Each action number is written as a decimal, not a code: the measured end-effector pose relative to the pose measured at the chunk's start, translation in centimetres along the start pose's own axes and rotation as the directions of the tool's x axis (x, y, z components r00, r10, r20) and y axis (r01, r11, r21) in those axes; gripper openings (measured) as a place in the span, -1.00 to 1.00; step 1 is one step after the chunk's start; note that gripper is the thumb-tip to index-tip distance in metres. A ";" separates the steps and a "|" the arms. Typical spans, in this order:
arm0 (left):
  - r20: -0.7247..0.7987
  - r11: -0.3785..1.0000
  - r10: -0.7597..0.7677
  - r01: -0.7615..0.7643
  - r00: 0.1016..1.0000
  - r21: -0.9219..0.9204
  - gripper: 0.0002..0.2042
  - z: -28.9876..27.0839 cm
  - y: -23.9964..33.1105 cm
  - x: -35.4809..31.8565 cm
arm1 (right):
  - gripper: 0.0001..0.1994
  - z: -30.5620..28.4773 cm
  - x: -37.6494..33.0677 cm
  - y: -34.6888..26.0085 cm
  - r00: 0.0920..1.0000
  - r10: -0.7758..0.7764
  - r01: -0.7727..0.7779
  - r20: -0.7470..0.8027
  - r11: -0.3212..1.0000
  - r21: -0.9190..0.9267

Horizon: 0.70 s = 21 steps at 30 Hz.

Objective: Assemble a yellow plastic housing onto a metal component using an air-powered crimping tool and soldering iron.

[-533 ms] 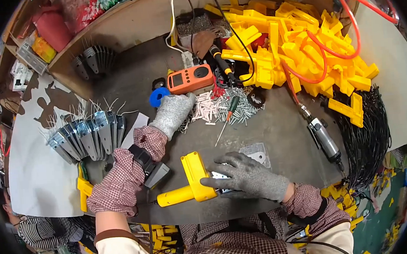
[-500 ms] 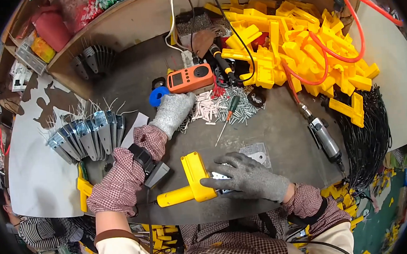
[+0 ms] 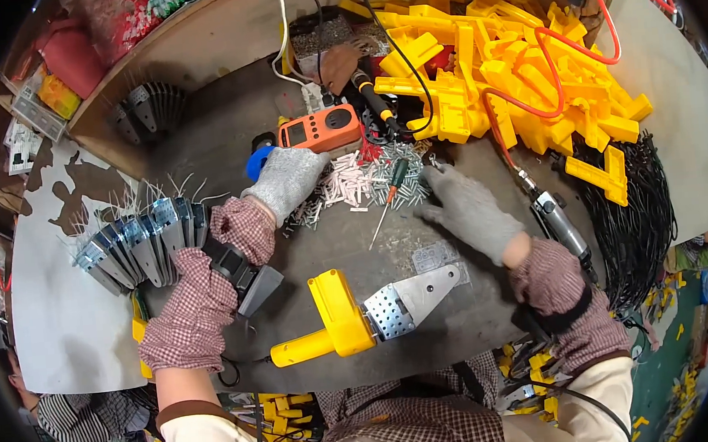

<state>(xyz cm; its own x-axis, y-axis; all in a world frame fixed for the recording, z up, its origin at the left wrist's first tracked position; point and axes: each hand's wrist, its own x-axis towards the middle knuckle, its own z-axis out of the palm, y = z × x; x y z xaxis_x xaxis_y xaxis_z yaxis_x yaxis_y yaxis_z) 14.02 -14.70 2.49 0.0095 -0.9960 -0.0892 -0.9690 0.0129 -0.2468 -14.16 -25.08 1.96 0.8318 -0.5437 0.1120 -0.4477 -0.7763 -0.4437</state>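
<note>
My left hand (image 3: pixel 291 178), in a grey glove, rests by the pile of white plastic plugs (image 3: pixel 346 180). Its fingers are bent together, and whatever they hold is hidden. My right hand (image 3: pixel 472 214), also gloved, reaches over the right edge of the silver screws (image 3: pixel 409 185); thumb and forefinger are apart. A yellow pistol-shaped tool housing (image 3: pixel 340 309) lies near the front of the bench, untouched. Fixed to it are a perforated metal guard (image 3: pixel 389 311) and a tapered grey plate (image 3: pixel 428 290). A green-handled screwdriver (image 3: pixel 399 176) lies across the screws.
An orange meter (image 3: pixel 319 130) and a blue ring (image 3: pixel 258 164) sit behind my left hand. Yellow housings (image 3: pixel 516 67) heap up at the back right. A pneumatic screwdriver (image 3: pixel 561 225) lies right, beside black cables (image 3: pixel 632 216). Metal plate assemblies with wires (image 3: pixel 144 242) stand left.
My right hand has left the yellow tool and moved up and right to the screws, uncovering the guard and plate. My left hand stays by the white plugs.
</note>
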 end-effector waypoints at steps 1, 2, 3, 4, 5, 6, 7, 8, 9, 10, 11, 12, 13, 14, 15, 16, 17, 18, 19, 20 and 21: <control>-0.033 0.999 0.033 -0.033 0.999 -0.015 -0.72 0.2 -0.2 0.0 | -0.76 0.9 0.7 0.2 0.998 0.044 -0.038 0.050 0.993 -0.116; -0.025 0.999 0.043 -0.043 0.999 -0.006 -0.73 0.4 -0.4 -0.2 | -0.76 1.6 1.1 0.4 0.998 0.031 -0.025 0.051 0.993 -0.112; -0.022 1.000 0.030 -0.030 0.999 -0.001 -0.73 0.6 -0.5 -0.5 | -0.79 2.2 1.3 0.8 1.000 -0.005 0.006 0.010 0.990 -0.139; -0.042 1.000 0.005 -0.006 0.999 -0.017 -0.75 0.6 -0.1 -0.6 | -0.81 2.4 1.3 1.2 0.999 -0.029 0.024 -0.029 0.985 -0.170; -0.061 0.999 -0.020 0.018 0.998 -0.032 -0.76 0.5 0.2 -0.8 | -0.81 2.6 1.4 1.4 0.999 -0.030 0.025 -0.028 0.985 -0.169; -0.031 0.998 -0.050 0.048 0.998 -0.040 -0.75 0.3 0.3 -1.2 | -0.82 2.7 1.4 1.6 1.000 -0.024 0.022 -0.010 0.985 -0.171; -0.029 0.998 -0.049 0.047 0.998 -0.040 -0.75 0.3 0.4 -1.8 | -0.83 2.8 1.3 1.7 1.000 -0.015 0.016 0.008 0.985 -0.172; -0.096 0.999 -0.040 0.039 0.995 -0.006 -0.74 0.2 0.5 -2.4 | -0.83 2.8 1.4 1.9 1.000 -0.013 0.014 0.009 0.985 -0.170; -0.163 0.999 -0.027 0.032 0.986 0.029 -0.73 0.2 0.6 -2.8 | -0.83 2.8 1.4 2.1 0.998 -0.044 0.037 -0.036 0.985 -0.167; -0.083 0.999 -0.054 0.053 0.995 -0.011 -0.74 -0.8 1.1 -2.8 | -0.84 2.7 1.6 2.1 0.994 -0.077 0.063 -0.079 0.984 -0.166; -0.080 0.999 -0.053 0.052 0.995 -0.013 -0.74 -1.3 1.3 -3.0 | -0.84 2.6 1.6 2.1 0.994 -0.075 0.062 -0.076 0.984 -0.165; -0.125 1.000 0.005 -0.005 0.992 -0.001 -0.74 -1.5 1.7 -3.2 | -0.84 2.5 1.4 2.0 0.993 -0.077 0.060 -0.092 0.982 -0.177; -0.168 0.998 0.064 -0.063 0.984 0.010 -0.75 -1.7 2.2 -3.5 | -0.84 2.2 1.2 1.7 0.991 -0.077 0.056 -0.105 0.980 -0.190; -0.030 0.999 0.037 -0.037 0.999 -0.010 -0.74 -2.6 3.5 -3.7 | -0.84 2.0 1.1 1.4 0.993 -0.069 0.049 -0.098 0.981 -0.189; -0.068 0.995 0.090 -0.092 0.994 -0.029 -0.75 -1.3 4.0 -3.7 | -0.83 1.7 0.9 1.0 0.974 -0.138 0.113 -0.181 0.984 -0.141; -0.013 0.985 0.149 -0.150 0.989 -0.087 -0.76 -1.3 5.0 -4.0 | -0.82 1.1 0.0 0.4 0.945 -0.196 0.176 -0.261 0.980 -0.096; 0.051 0.972 0.196 -0.186 0.979 -0.146 -0.77 -1.4 6.0 -4.6 | -0.82 0.4 -0.8 -0.9 0.951 -0.194 0.180 -0.242 0.981 -0.079; 0.129 0.971 0.147 -0.118 0.981 -0.208 -0.78 -2.8 7.5 -4.6 | -0.82 -0.7 -2.2 -2.4 0.988 -0.140 0.143 -0.061 0.988 0.062; 0.158 0.970 0.141 -0.105 0.977 -0.219 -0.78 -2.1 7.4 -5.0 | -0.81 -0.7 -3.1 -3.3 0.985 -0.117 0.089 0.129 0.975 0.203; 0.069 0.965 0.136 -0.116 0.988 -0.235 -0.77 -1.6 7.0 -4.9 | -0.81 -0.3 -4.5 -3.8 0.983 -0.113 0.080 0.144 0.973 0.215; -0.018 0.960 0.125 -0.125 0.992 -0.249 -0.75 -1.1 6.7 -5.2 | -0.82 0.3 -6.1 -4.4 0.977 -0.194 0.151 0.086 0.921 0.359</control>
<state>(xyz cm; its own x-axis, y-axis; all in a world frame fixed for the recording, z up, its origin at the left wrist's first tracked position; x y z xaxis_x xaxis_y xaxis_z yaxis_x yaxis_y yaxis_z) 7.21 -9.56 2.33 -0.1157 -0.9880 -0.1022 -0.9933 0.1148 0.0144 -17.18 -18.28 2.92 0.9279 -0.3532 0.1190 -0.1689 -0.6830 -0.7106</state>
